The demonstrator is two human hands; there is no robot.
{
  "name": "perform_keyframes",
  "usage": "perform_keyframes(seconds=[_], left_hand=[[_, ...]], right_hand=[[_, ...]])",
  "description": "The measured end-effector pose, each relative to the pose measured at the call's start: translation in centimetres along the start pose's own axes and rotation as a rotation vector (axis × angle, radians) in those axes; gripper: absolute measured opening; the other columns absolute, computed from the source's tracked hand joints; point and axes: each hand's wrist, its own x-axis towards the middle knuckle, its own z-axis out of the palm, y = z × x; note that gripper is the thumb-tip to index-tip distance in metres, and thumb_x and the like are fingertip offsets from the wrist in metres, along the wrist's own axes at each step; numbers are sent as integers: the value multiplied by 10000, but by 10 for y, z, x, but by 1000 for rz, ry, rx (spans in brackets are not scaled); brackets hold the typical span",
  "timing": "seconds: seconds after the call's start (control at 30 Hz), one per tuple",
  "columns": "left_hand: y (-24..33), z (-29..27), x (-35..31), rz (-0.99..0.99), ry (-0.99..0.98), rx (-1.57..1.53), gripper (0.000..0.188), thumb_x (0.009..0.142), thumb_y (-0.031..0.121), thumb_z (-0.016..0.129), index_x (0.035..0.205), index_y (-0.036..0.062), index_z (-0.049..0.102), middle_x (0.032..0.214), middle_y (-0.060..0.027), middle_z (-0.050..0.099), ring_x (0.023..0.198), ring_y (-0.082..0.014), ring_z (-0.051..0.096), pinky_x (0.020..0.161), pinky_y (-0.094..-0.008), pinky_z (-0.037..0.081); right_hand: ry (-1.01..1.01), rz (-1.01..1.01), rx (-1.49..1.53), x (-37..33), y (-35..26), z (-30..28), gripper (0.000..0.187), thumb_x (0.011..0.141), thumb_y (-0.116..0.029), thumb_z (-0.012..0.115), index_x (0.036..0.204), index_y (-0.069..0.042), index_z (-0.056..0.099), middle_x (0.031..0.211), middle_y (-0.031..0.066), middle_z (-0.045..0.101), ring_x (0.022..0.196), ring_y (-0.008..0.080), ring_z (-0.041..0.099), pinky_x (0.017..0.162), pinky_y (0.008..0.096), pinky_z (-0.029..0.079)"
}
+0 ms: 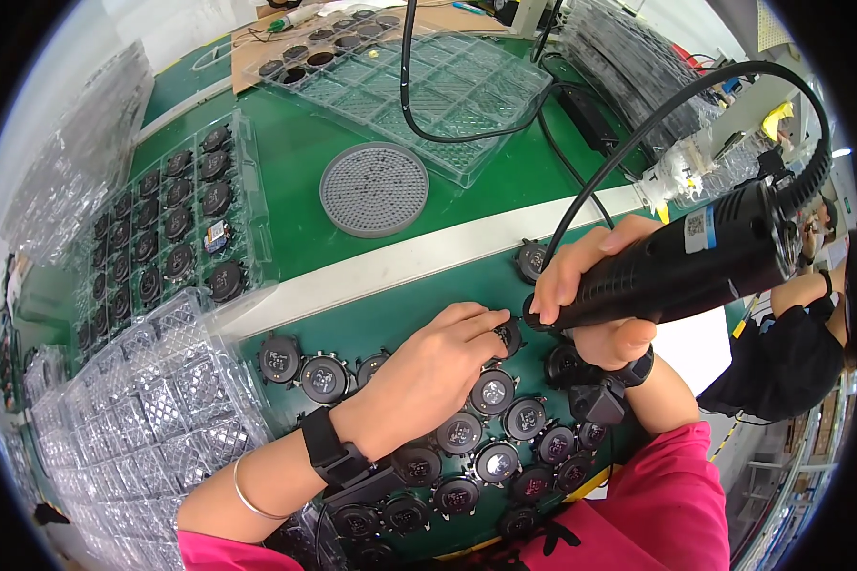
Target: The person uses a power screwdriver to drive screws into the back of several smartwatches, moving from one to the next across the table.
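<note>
In my right hand [609, 295] is a thick black electric screwdriver [695, 257], a cable running from its rear end. The screwdriver's narrow end points left, above a round black watch body [511, 337]. My left hand [438, 366] pinches that watch body with its fingertips; the fingers partly cover it. Whether the tool's tip touches the watch body, I cannot tell. Around and below my hands lie several similar watch bodies [492, 391], their round backs facing up. Another watch body [531, 259] sits beyond my right fingers.
A grey round tray with a dotted surface [374, 190] stands beyond a white strip [352, 285]. At the left, a clear compartment tray [248, 190] holds watch bodies, near stacked clear trays [152, 409]. An empty-looking clear tray [467, 95] lies farther back. Black cable [628, 143] loops overhead. Another person [781, 352] is at right.
</note>
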Motion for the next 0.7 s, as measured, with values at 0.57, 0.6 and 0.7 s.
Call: perform_keyframes(seconds=[0.57,0.6,0.7], left_hand=[[3,-1,-2,0,-11,69,320,750,-76,635,1048,40,659,1259,-150,606,1166,-361,556,963,-428,498],[4,-1,-2,-5,-14,87,350,739,-77,633,1066,47,656,1264,-152,594,1167,-362,548,970,-432,490],[11,-10,-1,-40,-31,315,399,704,-85,624,1082,41,641,1258,-166,566,1168,-363,532,981,-446,469]], right_hand=[[65,-110,-29,8,-1,-14,761,813,-670,670,1173,-76,359,780,105,543,583,219,594,549,358,534],[109,-152,-46,12,2,-20,759,819,-664,668,1185,-73,361,783,104,542,581,218,591,549,358,530],[219,-233,-135,23,10,-34,753,832,-646,668,1207,-67,365,785,102,541,579,217,585,552,358,523]])
